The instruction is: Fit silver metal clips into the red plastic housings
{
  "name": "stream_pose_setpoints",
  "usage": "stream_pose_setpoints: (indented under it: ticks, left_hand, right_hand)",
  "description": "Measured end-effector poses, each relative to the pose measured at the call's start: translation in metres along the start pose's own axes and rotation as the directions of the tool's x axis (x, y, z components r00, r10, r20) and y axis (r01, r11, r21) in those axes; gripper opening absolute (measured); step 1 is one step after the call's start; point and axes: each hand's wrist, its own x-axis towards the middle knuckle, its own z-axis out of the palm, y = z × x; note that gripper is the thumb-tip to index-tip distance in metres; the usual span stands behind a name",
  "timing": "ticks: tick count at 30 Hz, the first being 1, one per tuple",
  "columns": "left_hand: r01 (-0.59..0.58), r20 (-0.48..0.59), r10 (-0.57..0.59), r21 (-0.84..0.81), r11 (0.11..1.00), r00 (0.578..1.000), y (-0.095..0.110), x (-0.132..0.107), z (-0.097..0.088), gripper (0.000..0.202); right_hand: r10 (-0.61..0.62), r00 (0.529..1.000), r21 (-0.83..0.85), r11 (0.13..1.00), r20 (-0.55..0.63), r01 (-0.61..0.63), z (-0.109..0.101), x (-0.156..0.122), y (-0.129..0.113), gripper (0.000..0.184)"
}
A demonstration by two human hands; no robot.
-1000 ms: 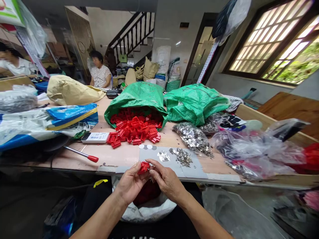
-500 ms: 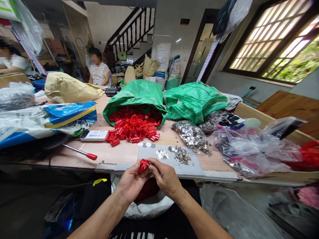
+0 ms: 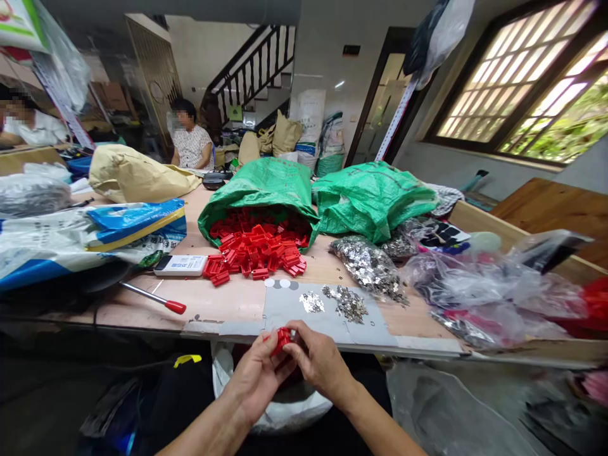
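Observation:
A small red plastic part (image 3: 282, 341) is pinched in the fingers of my left hand (image 3: 256, 375), just off the table's front edge. My right hand (image 3: 323, 362) is closed at the part's right side, thumb and forefinger pressed together. Between those fingertips a small metal piece (image 3: 293, 335) glints, mostly hidden. Below both hands an open white sack (image 3: 289, 415) sits at my lap, with red inside. Past my hands, flat silvery metal pieces (image 3: 350, 304) lie in loose piles on a grey mat (image 3: 280, 310). More red plastic parts (image 3: 261, 250) spill from a green woven sack (image 3: 266, 183).
A lever with a red handle (image 3: 175, 306) juts out at the left, near a white and black box (image 3: 180, 265). On the right stand a clear bag of metal pieces (image 3: 368, 263), another green sack (image 3: 375, 193) and crumpled plastic bags (image 3: 494, 285). Two people sit farther back.
The view has tipped slightly, so the table shows lower. My hands have shifted a little down and right in view with the red part, which is turned differently.

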Motion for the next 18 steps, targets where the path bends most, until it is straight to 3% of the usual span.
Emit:
stream_pose_setpoints:
  ticks: [4, 7, 9, 12, 14, 16, 18]
  left_hand:
    - [0.034, 0.013, -0.036, 0.113, 0.993, 0.999, -0.005, 0.004, -0.025, 0.016]
    - [0.016, 0.029, -0.026, 0.309, 0.951, 0.999, -0.006, 0.013, -0.047, 0.029]
    - [-0.048, 0.017, 0.046, 0.529, 0.847, 0.999, -0.005, 0.020, -0.061, 0.034]
    - [-0.187, 0.069, 0.233, 0.823, 0.536, 0.970, -0.004, 0.029, -0.079, 0.029]
    - [-0.253, 0.140, 0.312, 0.898, 0.360, 0.940, -0.004, 0.030, -0.086, 0.032]
    - [-0.307, 0.200, 0.332, 0.899, 0.313, 0.922, -0.004, 0.027, -0.087, 0.032]
    - [-0.340, 0.232, 0.309, 0.867, 0.364, 0.922, -0.003, 0.022, -0.082, 0.027]
  right_hand:
    - [-0.001, 0.993, -0.034, 0.999, 0.116, 0.005, 0.006, -0.001, 0.010, 0.020]
    - [-0.012, 0.975, -0.040, 0.999, 0.223, 0.021, 0.003, 0.007, 0.014, 0.032]
    - [-0.015, 0.977, -0.066, 0.997, 0.214, 0.030, 0.001, 0.018, 0.016, 0.034]
    - [-0.019, 0.994, -0.149, 0.988, 0.108, 0.035, 0.002, 0.044, 0.018, 0.028]
    - [-0.036, 0.999, -0.225, 0.973, 0.038, 0.043, 0.006, 0.067, 0.020, 0.024]
    - [-0.063, 0.998, -0.300, 0.952, 0.004, 0.062, 0.011, 0.091, 0.019, 0.026]
    - [-0.073, 0.997, -0.383, 0.921, 0.010, 0.071, 0.016, 0.115, 0.018, 0.031]
